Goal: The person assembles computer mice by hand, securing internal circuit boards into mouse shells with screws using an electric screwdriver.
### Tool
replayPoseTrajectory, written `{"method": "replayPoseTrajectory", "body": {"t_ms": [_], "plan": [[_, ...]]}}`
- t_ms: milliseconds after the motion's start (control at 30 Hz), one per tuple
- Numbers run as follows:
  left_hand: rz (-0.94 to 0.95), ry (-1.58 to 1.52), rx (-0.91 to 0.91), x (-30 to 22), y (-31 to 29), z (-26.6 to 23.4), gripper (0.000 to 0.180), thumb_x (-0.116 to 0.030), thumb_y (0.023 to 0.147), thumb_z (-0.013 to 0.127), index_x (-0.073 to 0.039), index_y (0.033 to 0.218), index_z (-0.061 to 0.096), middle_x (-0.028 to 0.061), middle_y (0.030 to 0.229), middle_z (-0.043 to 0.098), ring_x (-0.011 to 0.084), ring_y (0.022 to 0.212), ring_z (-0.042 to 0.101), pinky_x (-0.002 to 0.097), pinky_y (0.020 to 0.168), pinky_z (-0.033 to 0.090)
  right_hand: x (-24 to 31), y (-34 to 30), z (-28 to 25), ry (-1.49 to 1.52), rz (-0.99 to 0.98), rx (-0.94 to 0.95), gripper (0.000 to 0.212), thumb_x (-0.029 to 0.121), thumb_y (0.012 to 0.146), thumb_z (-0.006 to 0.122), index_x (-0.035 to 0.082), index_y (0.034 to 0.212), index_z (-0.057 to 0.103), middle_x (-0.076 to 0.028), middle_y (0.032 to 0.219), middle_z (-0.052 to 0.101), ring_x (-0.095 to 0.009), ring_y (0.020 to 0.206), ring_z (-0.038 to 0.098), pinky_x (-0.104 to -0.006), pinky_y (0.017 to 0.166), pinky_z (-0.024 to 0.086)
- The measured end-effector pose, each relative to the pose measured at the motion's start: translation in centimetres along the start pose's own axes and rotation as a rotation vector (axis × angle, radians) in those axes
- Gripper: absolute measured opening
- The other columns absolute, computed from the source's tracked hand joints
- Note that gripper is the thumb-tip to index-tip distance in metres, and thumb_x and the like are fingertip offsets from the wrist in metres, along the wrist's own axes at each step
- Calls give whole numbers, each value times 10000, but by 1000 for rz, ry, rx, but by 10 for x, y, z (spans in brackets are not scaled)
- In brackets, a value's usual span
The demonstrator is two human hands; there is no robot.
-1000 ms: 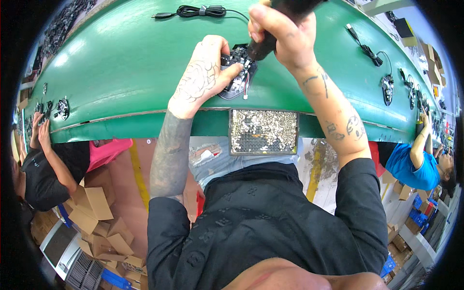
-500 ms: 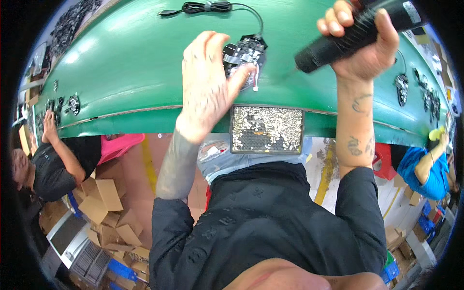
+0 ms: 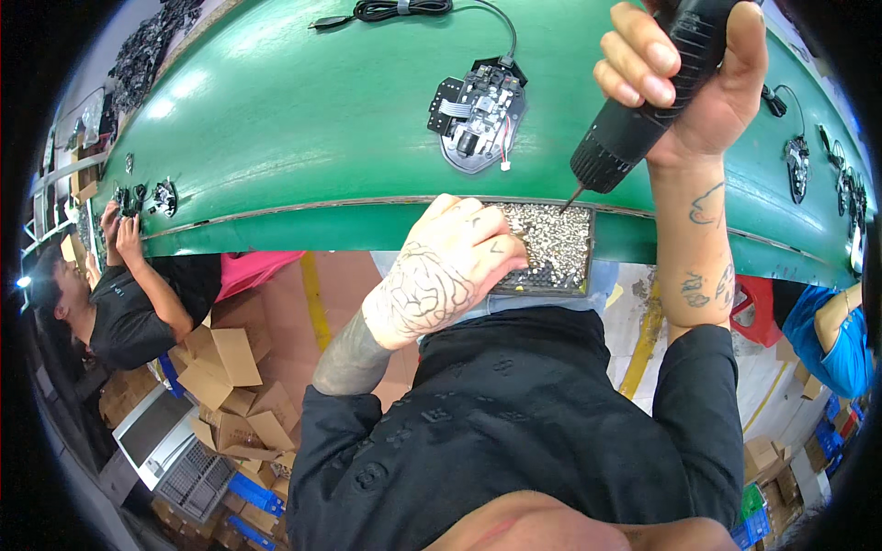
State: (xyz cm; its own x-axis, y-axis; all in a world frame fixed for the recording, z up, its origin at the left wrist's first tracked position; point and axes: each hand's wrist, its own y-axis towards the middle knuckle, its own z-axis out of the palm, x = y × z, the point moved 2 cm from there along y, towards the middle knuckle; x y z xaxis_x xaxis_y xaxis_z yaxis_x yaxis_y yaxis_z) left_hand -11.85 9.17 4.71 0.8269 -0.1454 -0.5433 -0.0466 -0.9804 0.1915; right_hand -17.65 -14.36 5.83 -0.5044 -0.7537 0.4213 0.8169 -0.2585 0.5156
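My right hand (image 3: 703,87) is wrapped around a black electric screwdriver (image 3: 648,106). Its bit slants down to the left, with the tip close to the far right part of a black tray (image 3: 591,253) full of small screws (image 3: 551,234). Over the left part of that tray lies my left hand (image 3: 455,257), its fingers curled and pressed together at the screws; whatever is between the fingertips is hidden. Beyond the tray, an opened computer mouse (image 3: 478,115) rests untouched on the green table (image 3: 303,138). Its circuit boards, ribbon cable and a loose white connector show.
The mouse's bundled black cable (image 3: 402,9) lies at the table's far side. More opened mice (image 3: 797,170) are on the right, and small parts (image 3: 163,197) on the left. One co-worker (image 3: 138,308) sits at left, another (image 3: 831,340) at right. Cardboard boxes (image 3: 230,358) stand on the floor.
My left hand has left the mouse and come down toward me onto the screw tray. The screwdriver has tilted steeper, its bit now near the tray.
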Motion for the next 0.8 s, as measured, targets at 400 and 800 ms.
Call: {"method": "replayPoseTrajectory", "body": {"t_ms": [400, 800], "plan": [[-180, -229, -95, -5, -3, -4, 160, -91, 770, 784, -76, 876, 664, 55, 857, 689, 230, 770, 660, 346, 702, 506, -25, 1, 15, 178, 12, 296, 858, 688, 927, 464, -89, 1289, 458, -94, 734, 620, -162, 525, 582, -305, 547, 499], [-333, -304, -92, -6, 1, -8, 222, -70, 824, 747, -47, 1035, 679, 79, 910, 734, 224, 806, 715, 308, 740, 554, -33, -1, 20, 183, -45, 224, 855, 676, 923, 493, -106, 1264, 440, -109, 725, 619, -156, 510, 577, -294, 530, 498]]}}
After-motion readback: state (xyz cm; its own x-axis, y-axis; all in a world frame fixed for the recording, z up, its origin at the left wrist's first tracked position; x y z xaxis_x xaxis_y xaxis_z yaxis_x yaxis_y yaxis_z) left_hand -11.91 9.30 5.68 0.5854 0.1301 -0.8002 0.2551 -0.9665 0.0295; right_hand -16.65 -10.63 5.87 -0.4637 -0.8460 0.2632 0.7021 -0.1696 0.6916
